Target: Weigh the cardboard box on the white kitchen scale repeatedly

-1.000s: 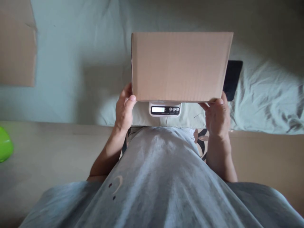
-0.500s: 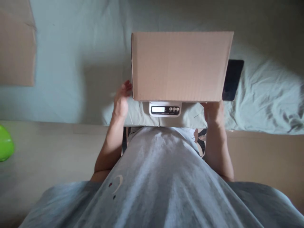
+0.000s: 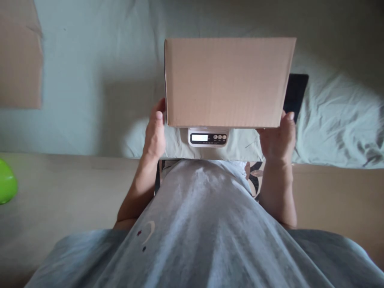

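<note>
A closed cardboard box (image 3: pixel 228 82) sits over a white digital scale (image 3: pixel 208 138), whose lit display and buttons stick out below the box's near edge. Against the box's left side is my left hand (image 3: pixel 155 134), thumb up and its other fingers partly hidden behind the side. My right hand (image 3: pixel 277 138) holds the near right corner, with the thumb along the right side and the fingertips under the edge. The box hides the scale's platform, so I cannot tell whether the two touch.
A black flat device (image 3: pixel 296 94) lies partly behind the box on the right. At the far left is a flat cardboard piece (image 3: pixel 19 64). Both lie on a green cloth (image 3: pixel 75 48). A bright green rounded object (image 3: pixel 7 182) stands at the left edge, lower down.
My left hand has closed in on the box's left side. My right hand has turned and moved outward to the corner, thumb now showing. The box looks slightly larger.
</note>
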Demonstrator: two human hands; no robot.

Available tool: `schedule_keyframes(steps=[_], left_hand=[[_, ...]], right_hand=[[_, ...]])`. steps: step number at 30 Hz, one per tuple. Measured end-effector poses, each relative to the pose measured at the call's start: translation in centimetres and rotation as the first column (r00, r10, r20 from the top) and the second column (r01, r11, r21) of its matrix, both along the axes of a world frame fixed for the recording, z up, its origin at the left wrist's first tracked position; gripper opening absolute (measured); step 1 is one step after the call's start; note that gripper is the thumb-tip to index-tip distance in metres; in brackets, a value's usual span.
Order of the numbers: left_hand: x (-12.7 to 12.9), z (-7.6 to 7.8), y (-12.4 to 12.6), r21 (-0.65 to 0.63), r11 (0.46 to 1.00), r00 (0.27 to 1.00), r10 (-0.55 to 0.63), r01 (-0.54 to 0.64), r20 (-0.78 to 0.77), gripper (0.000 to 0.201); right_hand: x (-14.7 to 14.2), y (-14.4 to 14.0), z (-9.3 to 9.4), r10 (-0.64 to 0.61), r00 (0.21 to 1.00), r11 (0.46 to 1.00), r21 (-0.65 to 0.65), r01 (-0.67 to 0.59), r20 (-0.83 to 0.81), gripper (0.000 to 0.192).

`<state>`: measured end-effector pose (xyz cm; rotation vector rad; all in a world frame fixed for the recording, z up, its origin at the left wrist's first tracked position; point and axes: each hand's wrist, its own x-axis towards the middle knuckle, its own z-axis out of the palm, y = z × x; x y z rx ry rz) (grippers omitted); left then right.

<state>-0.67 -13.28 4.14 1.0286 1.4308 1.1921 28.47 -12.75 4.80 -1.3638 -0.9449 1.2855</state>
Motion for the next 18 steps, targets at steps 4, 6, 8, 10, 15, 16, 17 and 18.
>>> schedule_keyframes(steps=[4,6,8,10,15,16,17,18], left_hand=[[1.4,2.1,-0.4,0.052,0.998,1.000,-0.028,0.028,0.006,0.048],[1.5,2.6,0.3,0.058,0.998,1.000,-0.019,0.018,0.006,0.049],[1.3,3.0,1.6,0.079,0.997,1.000,-0.025,0.025,-0.002,0.051],[1.0,3.6,3.2,0.117,0.992,0.999,-0.043,0.046,-0.030,0.052],[0.7,4.1,8.0,0.238,0.968,0.995,-0.068,0.083,-0.072,0.044],[0.7,3.8,8.9,0.232,0.970,0.996,-0.065,0.078,-0.065,0.042],[0.7,3.4,9.7,0.212,0.975,0.997,-0.062,0.072,-0.053,0.040],[0.7,2.8,10.5,0.188,0.980,0.998,-0.057,0.063,-0.036,0.038]], right_hand=[[-1.4,-0.1,2.3,0.014,0.999,0.999,0.040,-0.015,0.033,0.041],[-1.5,0.5,2.7,0.003,0.999,0.998,0.064,-0.005,0.035,0.037],[-1.4,1.7,3.1,0.006,1.000,0.994,0.112,-0.008,0.015,0.034],[-1.3,3.5,3.6,0.008,1.000,0.987,0.159,-0.006,-0.010,0.032],[-1.7,7.9,4.6,-0.002,0.998,0.988,0.153,0.013,-0.067,0.027],[-1.9,8.5,4.6,-0.009,0.997,0.990,0.137,0.020,-0.080,0.026],[-2.0,9.1,4.4,-0.023,0.996,0.992,0.118,0.033,-0.084,0.025],[-2.1,9.7,4.1,-0.042,0.996,0.994,0.095,0.050,-0.080,0.026]])
